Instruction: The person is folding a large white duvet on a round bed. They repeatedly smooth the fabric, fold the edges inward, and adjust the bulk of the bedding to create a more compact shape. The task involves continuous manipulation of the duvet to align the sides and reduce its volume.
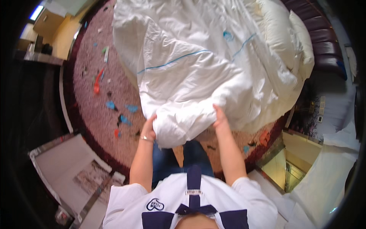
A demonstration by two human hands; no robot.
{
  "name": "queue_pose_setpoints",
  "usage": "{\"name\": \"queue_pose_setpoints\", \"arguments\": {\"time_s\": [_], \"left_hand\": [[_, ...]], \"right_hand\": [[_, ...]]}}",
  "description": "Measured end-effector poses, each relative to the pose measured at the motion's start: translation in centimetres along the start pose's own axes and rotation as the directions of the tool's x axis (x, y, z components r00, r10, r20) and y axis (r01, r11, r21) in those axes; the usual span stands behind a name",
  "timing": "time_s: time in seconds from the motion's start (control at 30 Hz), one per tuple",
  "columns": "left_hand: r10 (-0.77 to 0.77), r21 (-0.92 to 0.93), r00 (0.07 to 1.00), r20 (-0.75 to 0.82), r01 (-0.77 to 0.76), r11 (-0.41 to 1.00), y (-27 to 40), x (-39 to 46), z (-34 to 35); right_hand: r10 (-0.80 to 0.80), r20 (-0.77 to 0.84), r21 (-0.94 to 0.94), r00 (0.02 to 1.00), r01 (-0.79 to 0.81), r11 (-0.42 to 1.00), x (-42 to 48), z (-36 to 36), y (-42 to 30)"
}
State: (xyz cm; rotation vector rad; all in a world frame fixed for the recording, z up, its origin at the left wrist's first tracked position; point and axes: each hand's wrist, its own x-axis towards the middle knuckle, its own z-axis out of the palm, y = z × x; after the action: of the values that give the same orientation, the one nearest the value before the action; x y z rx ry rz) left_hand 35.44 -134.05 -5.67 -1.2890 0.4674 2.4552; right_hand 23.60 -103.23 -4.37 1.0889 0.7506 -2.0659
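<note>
A large white duvet (183, 80) with blue stripes spreads out ahead of me, wrinkled and loose. Its near end is bunched into a thick fold (180, 123), which hangs in front of my jeans. My left hand (149, 128), with a bracelet at the wrist, grips the left side of this fold. On the other side, my right hand (219, 116) holds the fold with the thumb on top. Some fingertips of both hands are hidden by the fabric. A blue patch (228, 35) marks the white cloth farther up.
Two white pillows (276, 28) lie at the upper right, beside a dark padded leather backrest (323, 43). On the pinkish carpet (91, 111) are scattered scraps, including a red piece (97, 86) and a blue one (110, 104). A grey panel (65, 163) stands at the lower left.
</note>
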Motion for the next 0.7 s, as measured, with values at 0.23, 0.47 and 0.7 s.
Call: {"name": "queue_pose_setpoints", "arguments": {"time_s": [0.23,0.47,0.7], "left_hand": [[0.284,-0.191,0.887,0.364,-0.227,0.955,-3.9,-12.0,-0.7],[0.229,-0.186,0.939,0.255,-0.185,0.965,-12.2,-14.7,-2.4],[0.337,0.182,0.937,0.095,-0.349,0.919,-15.4,-21.2,-4.1]], "right_hand": [[-0.245,0.343,0.142,0.907,0.207,0.968,-8.0,2.1,-0.7],[-0.012,0.339,0.007,0.941,0.01,1.0,-10.1,-4.1,10.7],[0.126,0.419,-0.065,0.899,-0.109,0.992,-17.3,-4.5,21.9]]}}
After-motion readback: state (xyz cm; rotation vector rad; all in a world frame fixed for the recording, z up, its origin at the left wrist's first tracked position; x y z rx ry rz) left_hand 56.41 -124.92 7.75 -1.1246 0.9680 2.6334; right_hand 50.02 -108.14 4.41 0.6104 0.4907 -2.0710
